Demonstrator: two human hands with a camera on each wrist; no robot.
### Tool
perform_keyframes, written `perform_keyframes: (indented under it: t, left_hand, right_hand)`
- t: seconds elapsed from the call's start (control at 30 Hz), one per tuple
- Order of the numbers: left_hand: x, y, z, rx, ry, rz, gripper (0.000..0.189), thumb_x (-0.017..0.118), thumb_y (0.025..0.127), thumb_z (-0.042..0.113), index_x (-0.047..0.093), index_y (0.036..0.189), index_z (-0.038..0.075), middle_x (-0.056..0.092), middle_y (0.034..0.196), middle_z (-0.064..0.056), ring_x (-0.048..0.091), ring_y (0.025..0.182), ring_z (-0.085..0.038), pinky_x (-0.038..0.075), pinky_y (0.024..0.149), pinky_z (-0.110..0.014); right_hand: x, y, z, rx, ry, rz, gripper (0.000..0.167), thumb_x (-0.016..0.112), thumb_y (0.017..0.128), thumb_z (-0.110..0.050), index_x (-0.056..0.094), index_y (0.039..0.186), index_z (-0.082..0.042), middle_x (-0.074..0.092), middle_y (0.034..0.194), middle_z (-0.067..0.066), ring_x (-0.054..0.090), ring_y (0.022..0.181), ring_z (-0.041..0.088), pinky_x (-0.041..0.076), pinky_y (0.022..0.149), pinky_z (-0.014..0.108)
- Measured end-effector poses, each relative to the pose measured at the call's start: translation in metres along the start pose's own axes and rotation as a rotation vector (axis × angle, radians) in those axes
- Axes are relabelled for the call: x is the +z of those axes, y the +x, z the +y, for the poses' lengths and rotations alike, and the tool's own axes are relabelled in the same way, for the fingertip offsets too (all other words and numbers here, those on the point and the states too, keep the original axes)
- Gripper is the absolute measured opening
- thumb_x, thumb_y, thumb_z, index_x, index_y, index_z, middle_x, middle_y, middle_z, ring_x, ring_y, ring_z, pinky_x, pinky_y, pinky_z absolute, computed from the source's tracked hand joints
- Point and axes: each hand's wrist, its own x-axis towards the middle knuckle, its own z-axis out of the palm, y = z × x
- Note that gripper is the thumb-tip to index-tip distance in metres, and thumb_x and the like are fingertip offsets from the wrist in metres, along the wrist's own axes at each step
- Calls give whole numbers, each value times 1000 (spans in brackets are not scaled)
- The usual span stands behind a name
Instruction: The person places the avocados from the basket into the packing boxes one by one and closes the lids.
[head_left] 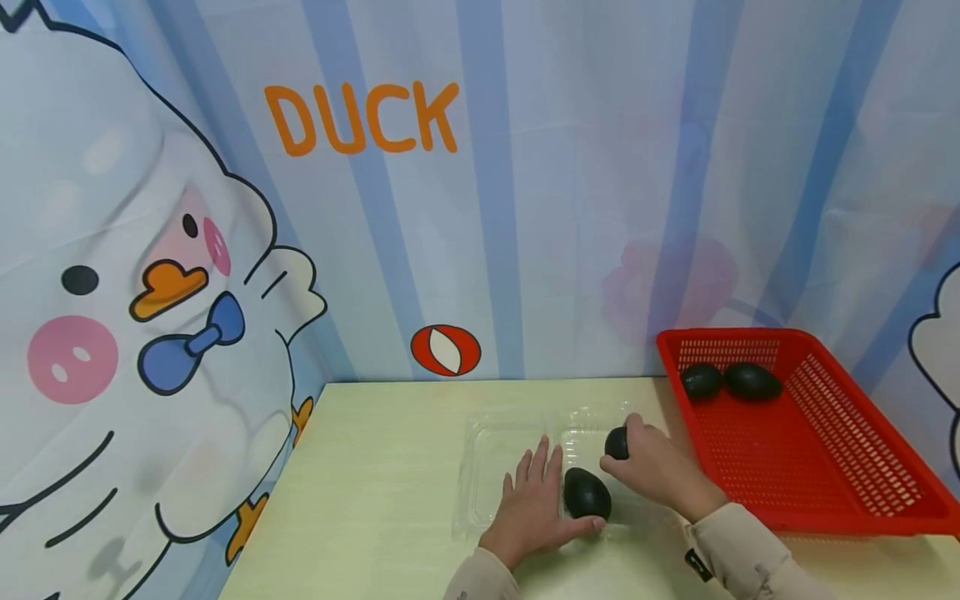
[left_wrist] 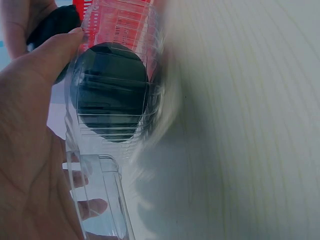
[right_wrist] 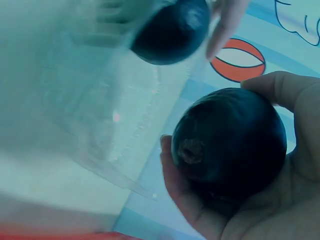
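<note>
A clear plastic clamshell box (head_left: 480,475) lies unfolded on the table. One dark avocado (head_left: 587,494) sits in its right half, near the front; the left wrist view shows that avocado (left_wrist: 111,92) through the ribbed wall. My left hand (head_left: 531,508) rests on the box with fingers spread and straight, its thumb along the front rim by the avocado. Over the right half, my right hand (head_left: 660,467) grips a second avocado (right_wrist: 230,142), its stem scar showing in the right wrist view. Fingers and thumb curl round this fruit from both sides.
A red plastic basket (head_left: 817,450) stands to the right, with two more avocados (head_left: 752,382) at its far end. Behind the pale wooden table (head_left: 360,483) hangs a blue striped duck-print cloth (head_left: 547,208).
</note>
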Motion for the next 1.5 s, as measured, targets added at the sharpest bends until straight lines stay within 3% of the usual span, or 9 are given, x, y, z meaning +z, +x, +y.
perform_keyframes:
  t: [0.4,0.73,1.1,1.5]
  left_hand:
    - [0,-1,0,9,10,6,119,55,76,89,20,163,15,12,171,-6,28,151,-37,34,111,-66]
    - [1,-1,0,12,13,17,120,55,75,89,21,163,15,12,171,-6,29,150,-38,35,110,-66]
    - [1,0,0,6,16,14,120,55,76,89,20,163,15,12,171,-6,27,151,-37,34,111,-65]
    - [0,0,1,12,20,14,120,55,76,89,20,163,15,12,171,-7,28,151,-37,35,110,-66]
  right_hand:
    - [22,-1,2,152,-48,-61,80,71,90,-37,37,140,15,54,124,34,63,99,43,53,89,63]
    - [37,-2,7,145,-102,-49,81,68,93,-42,37,141,15,57,121,33,65,102,41,52,90,62]
    - [38,-1,6,163,-104,-77,80,64,95,-42,36,143,16,51,127,35,62,102,42,51,92,62]
    - [42,0,10,122,-76,-58,72,64,96,-37,40,139,16,53,121,32,60,103,41,49,95,61]
